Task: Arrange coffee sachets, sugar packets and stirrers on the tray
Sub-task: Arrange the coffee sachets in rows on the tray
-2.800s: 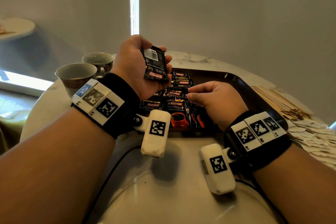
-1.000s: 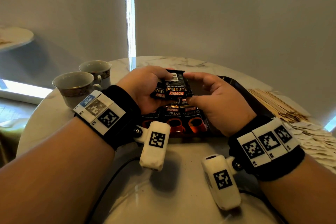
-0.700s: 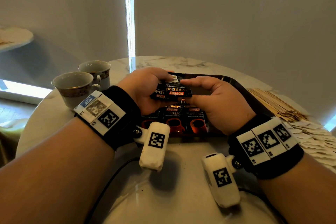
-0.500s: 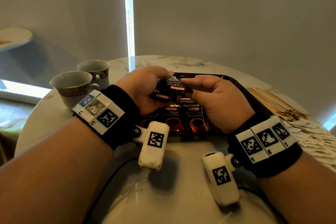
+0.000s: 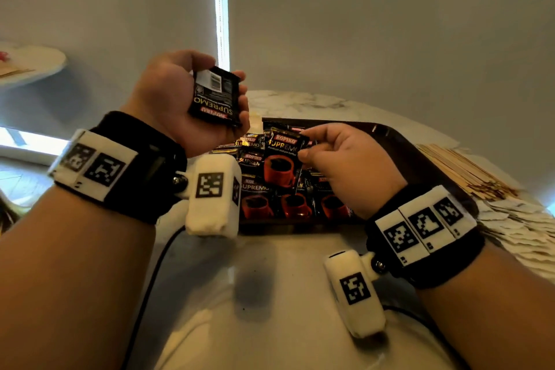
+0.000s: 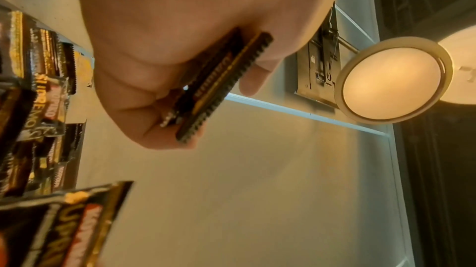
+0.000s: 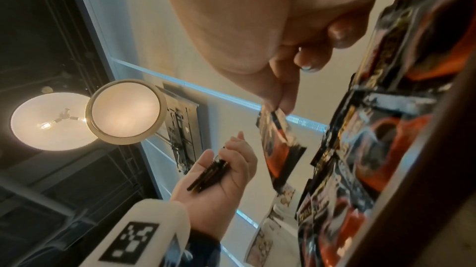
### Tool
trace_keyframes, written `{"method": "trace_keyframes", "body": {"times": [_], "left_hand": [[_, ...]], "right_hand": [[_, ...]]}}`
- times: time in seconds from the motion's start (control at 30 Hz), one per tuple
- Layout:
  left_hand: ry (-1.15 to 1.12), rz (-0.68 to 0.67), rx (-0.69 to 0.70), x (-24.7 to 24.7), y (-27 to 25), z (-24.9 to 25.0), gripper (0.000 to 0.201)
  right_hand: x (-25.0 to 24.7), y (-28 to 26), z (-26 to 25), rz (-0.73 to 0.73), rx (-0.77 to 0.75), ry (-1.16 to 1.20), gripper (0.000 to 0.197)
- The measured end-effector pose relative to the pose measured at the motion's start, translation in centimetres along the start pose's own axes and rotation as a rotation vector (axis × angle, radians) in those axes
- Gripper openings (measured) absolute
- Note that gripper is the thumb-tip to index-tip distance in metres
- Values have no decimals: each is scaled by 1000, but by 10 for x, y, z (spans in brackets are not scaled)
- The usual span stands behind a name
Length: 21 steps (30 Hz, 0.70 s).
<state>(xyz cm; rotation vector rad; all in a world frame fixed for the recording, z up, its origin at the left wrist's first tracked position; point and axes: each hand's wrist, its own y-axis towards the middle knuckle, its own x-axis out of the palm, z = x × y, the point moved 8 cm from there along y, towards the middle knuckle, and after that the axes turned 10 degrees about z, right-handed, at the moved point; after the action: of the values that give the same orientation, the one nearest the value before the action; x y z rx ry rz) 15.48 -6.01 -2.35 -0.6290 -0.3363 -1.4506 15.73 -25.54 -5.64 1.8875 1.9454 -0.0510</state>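
Since half a second ago the two hands have parted: the left hand (image 5: 180, 99) has risen to the upper left of the head view, and the right hand (image 5: 345, 165) has dropped toward the centre with one sachet peeled off. The left hand's fingers curl round a small stack of coffee sachets (image 5: 216, 96), printed back showing; the left wrist view shows the stack edge-on against the palm. The right hand pinches a single sachet (image 5: 282, 156) by its top corner between thumb and forefinger, so it hangs just above the rows already laid on the dark tray (image 5: 420, 156).

Wooden stirrers (image 5: 468, 171) and pale sugar packets (image 5: 525, 231) lie at the right edge of the frame, off the tray on the marble table (image 5: 270, 294).

By the look of it, the sachets are light, thin foil pouches, glossy and likely slippery, and they bend rather than hold shape. A pinch on the flat crimped end seam should hold best, letting the body drape down into the next free slot in the row.
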Motion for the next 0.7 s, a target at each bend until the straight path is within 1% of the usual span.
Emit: {"method": "trace_keyframes", "body": {"times": [0.13, 0.3, 0.5, 0.7], "left_hand": [[-11, -19, 18, 0, -4, 2, 51], [-53, -27, 16, -6, -1, -6, 51], [-95, -21, -7, -11, 3, -16, 56], [-101, 8, -15, -15, 6, -23, 56]], "right_hand": [[18, 0, -2, -98, 25, -63, 23], [34, -4, -8, -187, -13, -194, 22], [37, -8, -10, -182, -28, -272, 23], [38, -7, -5, -188, -35, -329, 22]]}}
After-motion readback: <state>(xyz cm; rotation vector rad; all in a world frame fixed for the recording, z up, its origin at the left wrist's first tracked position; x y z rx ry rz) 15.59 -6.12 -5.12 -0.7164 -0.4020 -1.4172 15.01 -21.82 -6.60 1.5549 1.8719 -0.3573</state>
